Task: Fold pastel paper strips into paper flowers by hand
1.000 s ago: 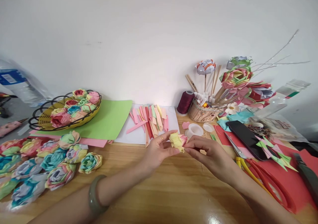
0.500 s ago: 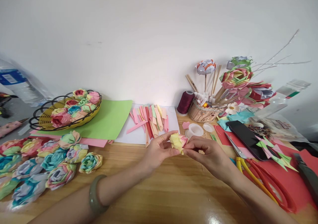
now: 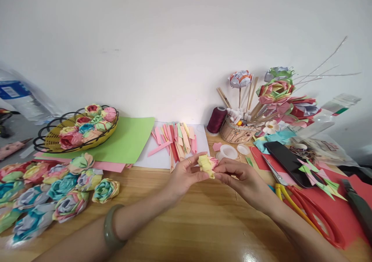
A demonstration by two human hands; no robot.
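A small yellow and pink paper flower (image 3: 207,165) is held up above the wooden table, between my two hands. My left hand (image 3: 188,173) is closed on its left side, thumb below and fingers behind. From the right, my right hand (image 3: 236,173) pinches the flower's pink side and lower edge between thumb and fingers. Behind the hands, folded paper strips (image 3: 177,140) in pink, red, peach and green lie on a white sheet (image 3: 202,138). Finished paper flowers (image 3: 62,186) are grouped at the left.
A yellow basket (image 3: 49,138) of paper flowers rests on green paper (image 3: 136,132) at the left. On the right stand a maroon thread spool (image 3: 216,120) and a flower-filled holder (image 3: 236,132). Nearby are a phone (image 3: 286,163), scissors (image 3: 274,171), red-and-yellow handles (image 3: 316,211) and red paper (image 3: 337,211).
Both hands keep their grip on the paper flower, which has shifted very slightly to the left and up. Little else differs.
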